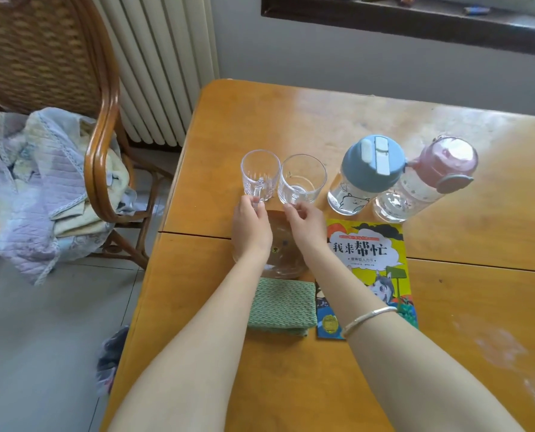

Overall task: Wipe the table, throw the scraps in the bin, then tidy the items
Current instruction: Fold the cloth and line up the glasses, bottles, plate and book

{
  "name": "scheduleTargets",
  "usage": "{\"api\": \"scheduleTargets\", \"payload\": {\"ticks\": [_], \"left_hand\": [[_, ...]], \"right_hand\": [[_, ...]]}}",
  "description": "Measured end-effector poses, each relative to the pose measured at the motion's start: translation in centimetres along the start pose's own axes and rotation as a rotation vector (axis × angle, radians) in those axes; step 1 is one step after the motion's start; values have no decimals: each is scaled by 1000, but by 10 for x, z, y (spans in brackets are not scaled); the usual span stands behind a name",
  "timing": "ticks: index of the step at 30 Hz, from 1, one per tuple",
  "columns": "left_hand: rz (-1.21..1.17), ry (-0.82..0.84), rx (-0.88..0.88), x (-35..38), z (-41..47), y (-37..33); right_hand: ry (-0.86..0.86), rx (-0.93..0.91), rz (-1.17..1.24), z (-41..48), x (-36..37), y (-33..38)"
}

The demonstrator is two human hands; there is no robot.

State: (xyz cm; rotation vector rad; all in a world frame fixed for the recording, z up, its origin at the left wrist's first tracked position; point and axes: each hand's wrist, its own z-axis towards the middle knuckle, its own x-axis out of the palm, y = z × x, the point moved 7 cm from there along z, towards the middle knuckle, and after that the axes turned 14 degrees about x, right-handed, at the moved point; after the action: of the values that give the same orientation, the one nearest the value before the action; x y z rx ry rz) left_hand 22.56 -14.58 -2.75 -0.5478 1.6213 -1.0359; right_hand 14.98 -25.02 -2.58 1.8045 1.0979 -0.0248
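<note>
**Both mugs being held by their handles**

The person is working on the tidying step, judging by the folded green cloth (pixel 281 304) lying just left of the book (pixel 372 263). Beyond the book's far-left corner, two glass mugs are standing upright on the table (pixel 291 120), side by side and almost touching. The left hand (pixel 250 219) is pinching the handle of the left mug (pixel 260 173), and the right hand (pixel 303 219) is pinching the handle of the right mug (pixel 302 179). Both handles are pointing back toward the person, so each mug is lying straight ahead of its own hand. Any nudge will probably be a push or pull along that line. Directly beyond the book, the blue-lidded bottle (pixel 369 173) is standing near the right mug, leaving little room that way.
</note>
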Motion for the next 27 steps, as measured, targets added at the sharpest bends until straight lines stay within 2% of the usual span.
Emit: {"api": "scheduleTargets", "payload": {"ticks": [8, 27], "left_hand": [[49, 29, 26, 6, -5, -1], [105, 105, 10, 1, -7, -2]], "right_hand": [[-111, -118, -167, 6, -14, 1], [-123, -52, -150, -5, -21, -4]]}}
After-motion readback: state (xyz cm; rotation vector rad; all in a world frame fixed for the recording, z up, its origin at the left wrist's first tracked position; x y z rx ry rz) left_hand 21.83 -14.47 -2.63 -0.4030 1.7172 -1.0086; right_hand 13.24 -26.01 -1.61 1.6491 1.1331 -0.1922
